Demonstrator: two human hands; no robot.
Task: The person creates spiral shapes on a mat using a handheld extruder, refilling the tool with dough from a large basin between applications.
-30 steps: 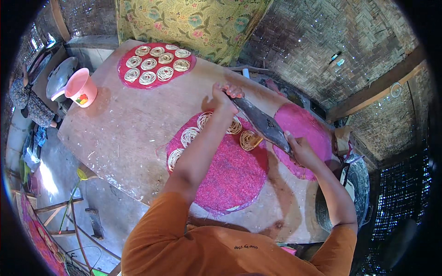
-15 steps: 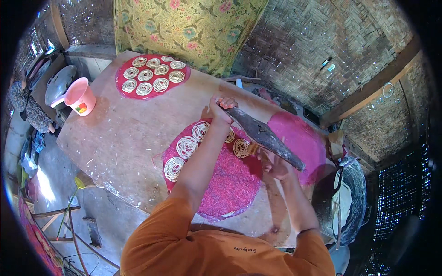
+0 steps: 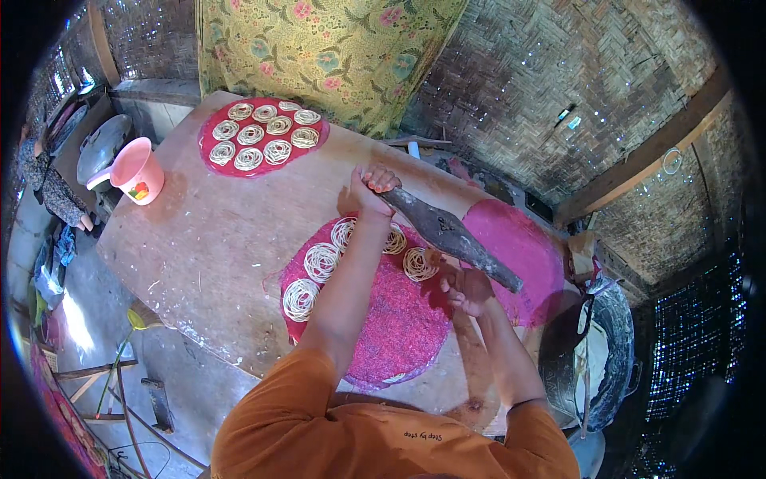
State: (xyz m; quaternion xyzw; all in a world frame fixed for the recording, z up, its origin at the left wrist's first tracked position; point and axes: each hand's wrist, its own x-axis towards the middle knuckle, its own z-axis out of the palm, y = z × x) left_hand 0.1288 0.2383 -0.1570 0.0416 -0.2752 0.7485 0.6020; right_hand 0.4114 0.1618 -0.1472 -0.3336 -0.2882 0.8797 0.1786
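We record a long, dark wooden tool (image 3: 447, 229), broad at the middle and tapered at both ends, weathered and matt, its far tip dusted pale. It slants above the surface (image 3: 215, 231), a plain wooden panel with whitish streaks. The left hand (image 3: 377, 182) has its grip closed firmly around the upper end. The right hand (image 3: 468, 294) lies just below the lower half, fingers curled; from this view we cannot tell whether its grip holds anything.

We count three round mats. The near pink-red mat (image 3: 399, 319), rough and mesh-like in texture, lies beneath the left forearm and bears five visible coils (image 3: 321, 262) of thin, cream-coloured strands, each wound into a loose, nest-like ring along its far and left margins. The far red mat (image 3: 267, 169) carries eleven similar coils. The smooth pink mat (image 3: 519, 235) at right lies partly behind the tool.

We note one pink plastic pitcher (image 3: 137, 169) with a pale handle, and one dark, round basin (image 3: 625, 375) beside the surface, with whitish matter inside.
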